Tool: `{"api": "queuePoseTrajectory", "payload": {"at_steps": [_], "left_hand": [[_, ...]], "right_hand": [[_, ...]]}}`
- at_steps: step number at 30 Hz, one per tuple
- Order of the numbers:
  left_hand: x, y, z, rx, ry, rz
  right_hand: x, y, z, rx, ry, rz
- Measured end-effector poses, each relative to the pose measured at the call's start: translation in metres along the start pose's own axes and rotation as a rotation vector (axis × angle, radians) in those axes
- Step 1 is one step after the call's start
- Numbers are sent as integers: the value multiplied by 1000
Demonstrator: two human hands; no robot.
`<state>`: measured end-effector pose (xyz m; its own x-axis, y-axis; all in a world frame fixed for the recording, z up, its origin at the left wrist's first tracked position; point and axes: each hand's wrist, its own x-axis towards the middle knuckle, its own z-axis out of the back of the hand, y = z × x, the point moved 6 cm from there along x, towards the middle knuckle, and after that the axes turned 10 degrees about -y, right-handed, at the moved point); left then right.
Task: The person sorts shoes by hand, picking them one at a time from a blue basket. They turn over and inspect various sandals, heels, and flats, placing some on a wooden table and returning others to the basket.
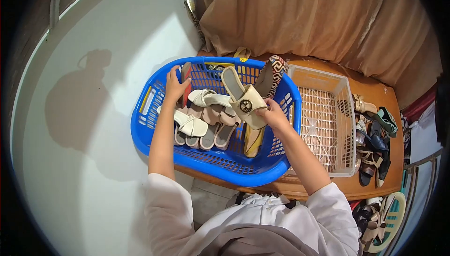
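A blue basket (243,179) with slotted walls holds several shoes. My right hand (273,115) is closed on a cream sandal (250,105) with a round dark emblem, held over the basket's right half. At the basket's left side, my left hand (176,86) grips a red and brown shoe (186,75), partly hidden by the fingers. Between my hands lie white strappy sandals (193,126) on top of beige and grey ones (208,139). A yellow shoe (253,141) rests below the cream sandal. One patterned shoe (277,71) leans at the back right corner.
On the wooden table (307,188), a clear plastic crate (350,134) stands right of the basket. Several shoes (375,136) lie beyond it. More shoes rest on a pale green chair (398,214) at lower right. A brown curtain (300,17) hangs behind; a white wall (117,115) is left.
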<state>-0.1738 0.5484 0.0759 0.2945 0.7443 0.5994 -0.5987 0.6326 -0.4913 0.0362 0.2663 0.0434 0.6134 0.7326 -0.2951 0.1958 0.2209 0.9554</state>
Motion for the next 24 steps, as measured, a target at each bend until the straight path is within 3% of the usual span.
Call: {"api": "queuePoseTrajectory", "payload": {"at_steps": [13,19,24], "left_hand": [[9,-4,-37,-40,36,-77],[12,9,-41,-39,-12,133],[7,12,-49,262,15,101]], "right_hand": [[5,0,4,-20,-16,34],[4,4,4,16,-15,42],[0,10,6,37,-51,40]]}}
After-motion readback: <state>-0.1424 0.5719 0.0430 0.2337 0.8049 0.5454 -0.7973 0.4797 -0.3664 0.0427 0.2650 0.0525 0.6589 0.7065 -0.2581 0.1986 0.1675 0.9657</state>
